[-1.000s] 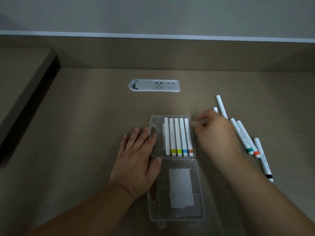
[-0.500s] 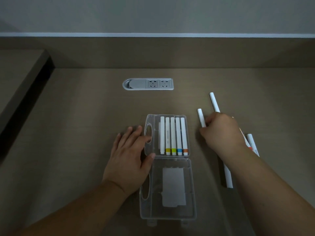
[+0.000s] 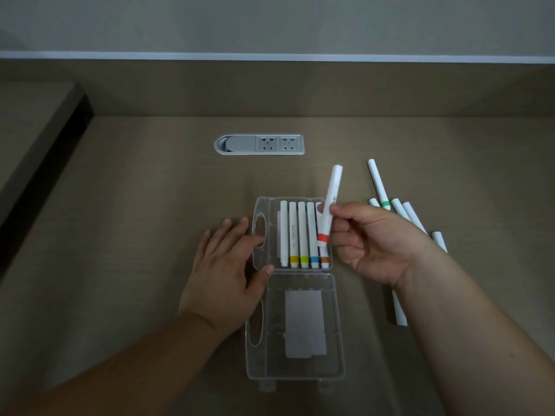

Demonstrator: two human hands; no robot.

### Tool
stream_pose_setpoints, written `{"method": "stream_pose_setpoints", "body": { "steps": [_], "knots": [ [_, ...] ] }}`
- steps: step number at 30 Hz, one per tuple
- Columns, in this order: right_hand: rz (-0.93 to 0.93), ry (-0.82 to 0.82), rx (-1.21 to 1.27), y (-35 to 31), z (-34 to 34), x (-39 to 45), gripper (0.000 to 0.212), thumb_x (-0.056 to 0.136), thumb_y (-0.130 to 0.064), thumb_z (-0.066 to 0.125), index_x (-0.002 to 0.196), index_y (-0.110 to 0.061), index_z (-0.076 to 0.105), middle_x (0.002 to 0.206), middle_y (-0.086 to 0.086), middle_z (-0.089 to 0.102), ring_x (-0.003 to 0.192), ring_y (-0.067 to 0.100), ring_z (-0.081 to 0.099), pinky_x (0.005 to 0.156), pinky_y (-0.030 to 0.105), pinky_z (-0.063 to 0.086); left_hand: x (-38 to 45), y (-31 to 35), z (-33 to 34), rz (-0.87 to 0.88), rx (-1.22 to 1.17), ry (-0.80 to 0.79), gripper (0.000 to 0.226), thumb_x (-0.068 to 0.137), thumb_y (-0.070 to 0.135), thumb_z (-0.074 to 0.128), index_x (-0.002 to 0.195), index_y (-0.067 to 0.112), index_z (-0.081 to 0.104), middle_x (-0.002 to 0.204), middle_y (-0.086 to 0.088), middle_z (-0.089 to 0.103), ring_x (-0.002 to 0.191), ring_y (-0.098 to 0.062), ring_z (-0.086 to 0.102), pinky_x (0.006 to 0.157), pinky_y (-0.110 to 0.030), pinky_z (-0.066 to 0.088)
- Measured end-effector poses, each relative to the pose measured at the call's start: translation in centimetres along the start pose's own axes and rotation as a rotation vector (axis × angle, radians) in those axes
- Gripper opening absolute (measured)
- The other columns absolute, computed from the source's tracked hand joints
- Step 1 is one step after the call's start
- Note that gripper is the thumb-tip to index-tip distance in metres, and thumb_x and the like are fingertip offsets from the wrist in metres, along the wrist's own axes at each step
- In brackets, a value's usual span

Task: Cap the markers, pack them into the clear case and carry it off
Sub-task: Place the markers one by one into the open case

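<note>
- Nearest me, the clear case lies open on the table, its lid half toward me.
- My left hand rests flat, fingers relaxed, touching the case's left edge.
- My right hand pinches a red-banded marker above the tray, where five markers lie.
- Loose markers lie to the right; a socket panel sits beyond.
</note>
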State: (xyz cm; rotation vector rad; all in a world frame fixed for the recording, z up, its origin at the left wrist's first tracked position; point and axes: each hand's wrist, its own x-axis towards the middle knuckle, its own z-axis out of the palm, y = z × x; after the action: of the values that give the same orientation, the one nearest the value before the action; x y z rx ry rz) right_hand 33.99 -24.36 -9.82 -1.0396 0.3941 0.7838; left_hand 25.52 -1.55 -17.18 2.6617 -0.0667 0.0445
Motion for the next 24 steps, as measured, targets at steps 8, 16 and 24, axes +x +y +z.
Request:
{"method": "stream_pose_setpoints", "body": {
  "steps": [8,16,24],
  "knots": [
    [-0.119,-0.147,0.016,1.4,0.8,0.3,0.024,0.081,-0.008,0.059,0.102,-0.011,0.07,0.086,0.012,0.074,0.044,0.007,0.05,0.041,0.015,0.039,0.0,0.2,-0.3,-0.002,0.024,-0.023,0.054,0.089,0.062,0.037,0.135,0.037,0.047,0.16,0.006,0.031,0.151,-0.014,0.013,0.124,-0.046,0.01],
    [-0.179,-0.124,0.005,1.4,2.1,0.5,0.015,0.091,-0.011,0.057,0.101,-0.011,0.068,0.089,0.015,0.072,0.049,0.011,0.057,0.043,0.019,0.047,0.1,0.2,-0.2,0.0,0.032,-0.023,0.052,0.089,0.061,0.037,0.135,0.038,0.045,0.159,0.006,0.032,0.152,-0.015,0.014,0.123,-0.049,0.013],
    [-0.32,0.28,-0.659,2.2,4.5,2.7,0.019,0.084,-0.007,0.075,0.096,-0.009,0.06,0.081,0.013,0.068,0.052,0.02,0.065,0.046,0.031,0.056,0.1,0.4,-0.5,-0.006,0.067,-0.038,0.055,0.088,0.062,0.033,0.136,0.036,0.044,0.16,0.007,0.029,0.152,-0.014,0.011,0.124,-0.046,0.01]
  ]
}}
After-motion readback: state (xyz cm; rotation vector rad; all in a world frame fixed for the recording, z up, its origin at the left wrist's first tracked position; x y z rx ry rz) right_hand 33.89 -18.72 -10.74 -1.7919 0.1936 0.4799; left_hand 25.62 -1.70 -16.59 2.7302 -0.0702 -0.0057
